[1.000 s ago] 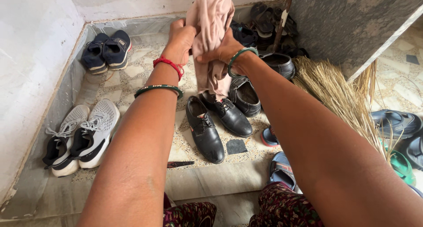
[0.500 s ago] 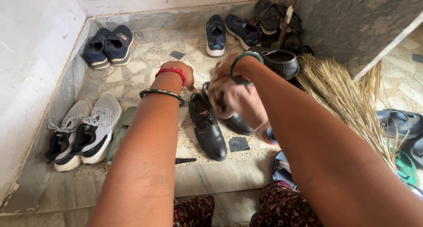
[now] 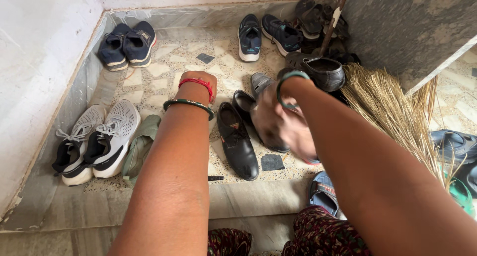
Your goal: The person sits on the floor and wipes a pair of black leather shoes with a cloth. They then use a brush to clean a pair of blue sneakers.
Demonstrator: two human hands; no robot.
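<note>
Biggest thing first: the speckled stone floor [image 3: 164,62] of this corner is covered in footwear. There's a dry grass broom [image 3: 392,112] lying off to the right, a white pair of sneakers [image 3: 99,141] by the left wall and a navy pair [image 3: 126,42] up in the corner.

In the middle sit the two black dress shoes. The near black shoe [image 3: 238,144] is in the open and looks clean and fairly glossy to us, so we'd call that one done. The far black shoe [image 3: 243,101] is just beside it and mostly covered by our right hand [image 3: 283,122]. That grip is badly motion-blurred, but it looks clenched around a pinkish cloth [image 3: 298,139] right on the shoe's upper. We'd say this one is mid-wipe, with the other pairs untouched as far as we can see.

Our left hand [image 3: 198,82] sits near the heels of the black pair. Its fingers curl down out of sight, so we can't tell what that grip is doing.

A green rag [image 3: 139,149] lies beside the white sneakers.
</note>
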